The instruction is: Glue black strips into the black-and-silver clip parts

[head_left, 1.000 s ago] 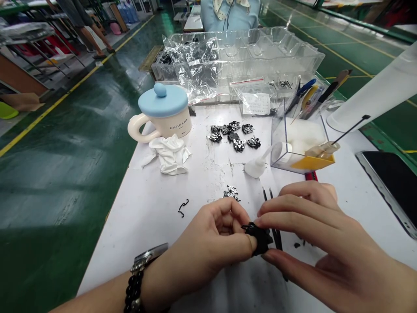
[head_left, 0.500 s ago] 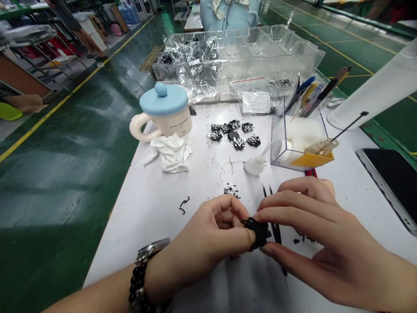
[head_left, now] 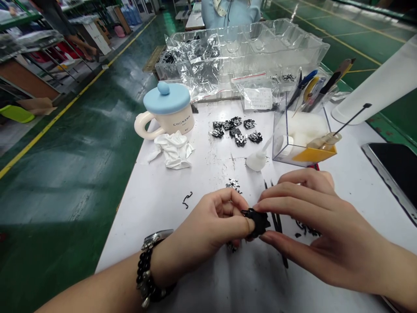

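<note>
Between thumb and fingers, my left hand (head_left: 216,221) grips a small black part (head_left: 257,222) above the near part of the white table (head_left: 156,191). My right hand (head_left: 312,221) touches the same part from the right, fingertips at its top edge and thumb at its lower edge. Black tweezers (head_left: 276,221) lie beneath, partly covered by my right hand. Small metal pieces (head_left: 233,184) lie just beyond my hands. Farther back sits a group of black-and-silver assemblies (head_left: 240,138). Small black pieces (head_left: 308,229) are partly hidden under my right hand.
A lidded mug (head_left: 176,121), crumpled white tissue (head_left: 174,150) and curved black piece (head_left: 187,200) are at left. A small white bottle (head_left: 256,161), clear tool box (head_left: 302,154) and phone (head_left: 395,174) are at right. Behind stands a clear tray (head_left: 234,65); a person (head_left: 230,15) is beyond.
The view has shifted slightly, so the table items appear a little higher and farther right. Both hands keep nearly the same hold on the black part.
</note>
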The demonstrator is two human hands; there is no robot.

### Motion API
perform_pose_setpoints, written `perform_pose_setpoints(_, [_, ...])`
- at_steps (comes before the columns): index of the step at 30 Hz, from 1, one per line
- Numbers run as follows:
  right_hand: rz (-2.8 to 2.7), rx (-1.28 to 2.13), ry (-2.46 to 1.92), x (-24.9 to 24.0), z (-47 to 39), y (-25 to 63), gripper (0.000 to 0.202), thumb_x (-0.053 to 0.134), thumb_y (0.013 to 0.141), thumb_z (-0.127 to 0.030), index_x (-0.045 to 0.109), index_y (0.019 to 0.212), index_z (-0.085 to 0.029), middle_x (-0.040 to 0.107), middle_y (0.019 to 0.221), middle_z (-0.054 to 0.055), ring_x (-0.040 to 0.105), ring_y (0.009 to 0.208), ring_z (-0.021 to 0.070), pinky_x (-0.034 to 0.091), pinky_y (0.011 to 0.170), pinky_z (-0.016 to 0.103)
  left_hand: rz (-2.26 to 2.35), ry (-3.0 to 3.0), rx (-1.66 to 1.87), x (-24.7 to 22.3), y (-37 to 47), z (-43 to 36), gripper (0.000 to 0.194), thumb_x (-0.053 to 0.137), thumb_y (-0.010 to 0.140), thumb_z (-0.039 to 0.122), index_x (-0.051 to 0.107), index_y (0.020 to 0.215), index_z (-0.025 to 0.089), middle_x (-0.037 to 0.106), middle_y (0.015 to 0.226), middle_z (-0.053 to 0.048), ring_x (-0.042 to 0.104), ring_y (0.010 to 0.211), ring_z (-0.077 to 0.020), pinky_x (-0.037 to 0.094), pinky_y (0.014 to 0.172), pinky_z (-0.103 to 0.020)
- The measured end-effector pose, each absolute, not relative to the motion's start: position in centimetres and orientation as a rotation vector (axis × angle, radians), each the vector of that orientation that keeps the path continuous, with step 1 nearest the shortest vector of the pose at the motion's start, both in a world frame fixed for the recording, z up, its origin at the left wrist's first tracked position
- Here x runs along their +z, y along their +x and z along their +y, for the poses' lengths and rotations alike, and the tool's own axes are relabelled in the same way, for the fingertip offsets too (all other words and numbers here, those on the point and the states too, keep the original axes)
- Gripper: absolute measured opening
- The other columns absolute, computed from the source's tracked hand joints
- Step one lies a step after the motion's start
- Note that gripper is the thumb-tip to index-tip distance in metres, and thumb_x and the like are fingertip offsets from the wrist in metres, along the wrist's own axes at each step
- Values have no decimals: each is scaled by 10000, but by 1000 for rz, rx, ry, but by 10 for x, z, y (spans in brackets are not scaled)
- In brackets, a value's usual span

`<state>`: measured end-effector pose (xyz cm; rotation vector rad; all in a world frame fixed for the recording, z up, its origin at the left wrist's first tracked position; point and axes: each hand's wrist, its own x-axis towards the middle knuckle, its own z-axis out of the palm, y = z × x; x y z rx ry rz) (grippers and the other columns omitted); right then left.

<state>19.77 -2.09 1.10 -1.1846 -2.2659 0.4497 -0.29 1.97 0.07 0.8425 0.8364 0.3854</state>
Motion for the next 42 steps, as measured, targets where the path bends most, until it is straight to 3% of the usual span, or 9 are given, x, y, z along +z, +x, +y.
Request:
perform_pose_setpoints(23, [-2278,397,-1175,10,-20,197,262,625,826,-255,554,1077,-238,625,1001,11,474,936,217,322,822,393,834,851,388,1,-3,20,182,673,699,179,530,812,170,567,617,32,479,523,-77,370,525,-211])
perform_pose_setpoints(34, [-2291,386,-1176,10,-18,195,262,624,827,-238,555,1080,-231,633,997,7,493,935,210,336,825,393,840,923,392,2,-4,19,164,655,728,213,518,814,183,489,598,56,447,531,-67,357,537,-201])
perform_pose_setpoints(38, [-2324,124,-1083,9,-20,198,255,634,811,-219,572,1059,-226,666,926,-1,529,886,213,352,782,405,911,1216,460,9,-3,14,151,651,714,165,544,818,190,517,640,41,473,576,-86,391,550,-212])
perform_pose_setpoints(42, [-2384,-130,-1076,7,-37,202,229,486,910,-232,588,1110,-275,687,998,4,580,925,214,416,786,414,847,1793,700,12,-6,9,218,649,669,67,574,833,189,570,681,22,529,637,-108,447,637,-239])
